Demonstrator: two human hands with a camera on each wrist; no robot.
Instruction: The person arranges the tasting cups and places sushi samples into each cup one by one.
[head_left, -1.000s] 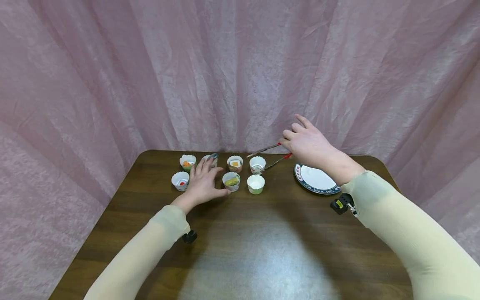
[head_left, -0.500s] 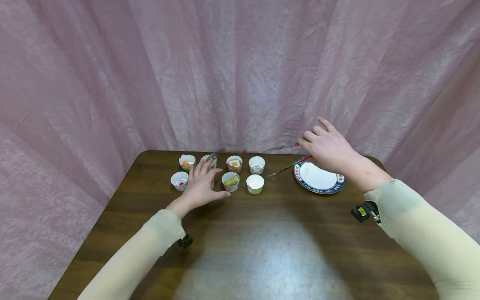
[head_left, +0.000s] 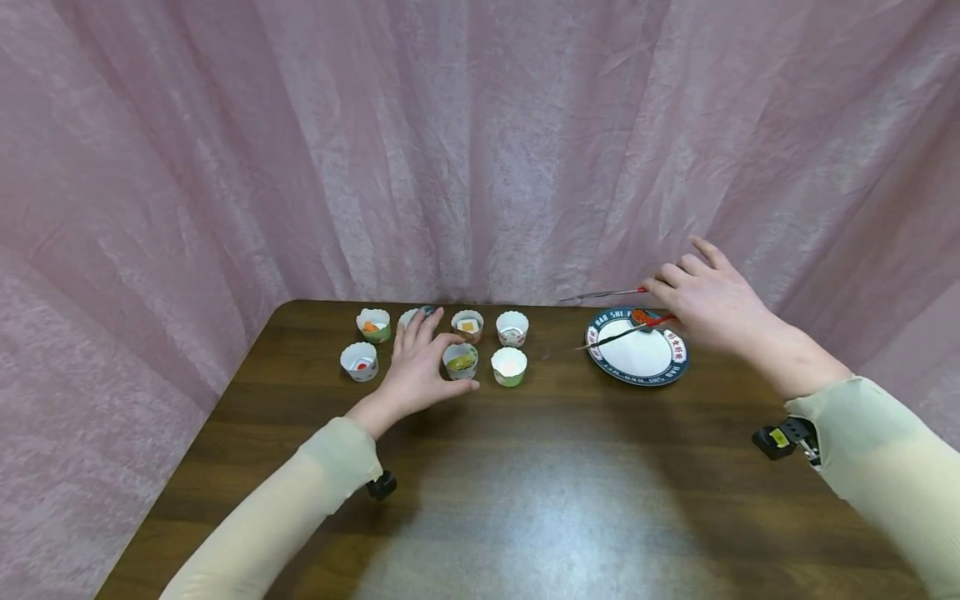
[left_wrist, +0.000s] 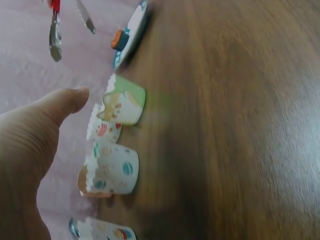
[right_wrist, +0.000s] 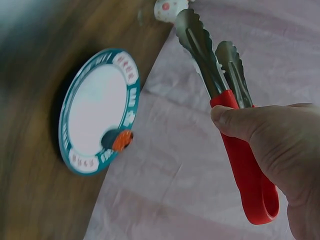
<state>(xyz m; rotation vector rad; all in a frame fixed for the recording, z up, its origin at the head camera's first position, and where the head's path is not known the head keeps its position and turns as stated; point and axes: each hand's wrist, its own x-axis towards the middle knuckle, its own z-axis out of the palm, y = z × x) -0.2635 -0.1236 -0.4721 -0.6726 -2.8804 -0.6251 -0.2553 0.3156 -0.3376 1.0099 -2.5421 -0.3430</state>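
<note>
My right hand [head_left: 712,304] grips red-handled metal tongs [right_wrist: 232,130]. Their two arms stand apart with nothing between the tips, over the left part of a white plate [head_left: 637,358] with a teal lettered rim. An orange-topped sushi piece [right_wrist: 122,140] with a dark wrap lies at the plate's far rim. My left hand [head_left: 411,375] reaches among the paper cups, thumb and fingers spread. It is nearest to a paper cup [head_left: 462,375] with yellow-green food inside. Behind its fingertips, another cup [head_left: 408,317] with something dark bluish is partly hidden.
Several more scalloped paper cups stand in two rows: one with orange food [head_left: 382,335], one with a red bit [head_left: 360,373], a brown one [head_left: 468,337], a floral one [head_left: 513,333] and a green one [head_left: 509,380]. A pink curtain [head_left: 480,150] hangs behind the wooden table [head_left: 510,467].
My right hand has carried the tongs rightward from the cups to over the plate, and the sushi piece has come into view. My left hand has shifted slightly right.
</note>
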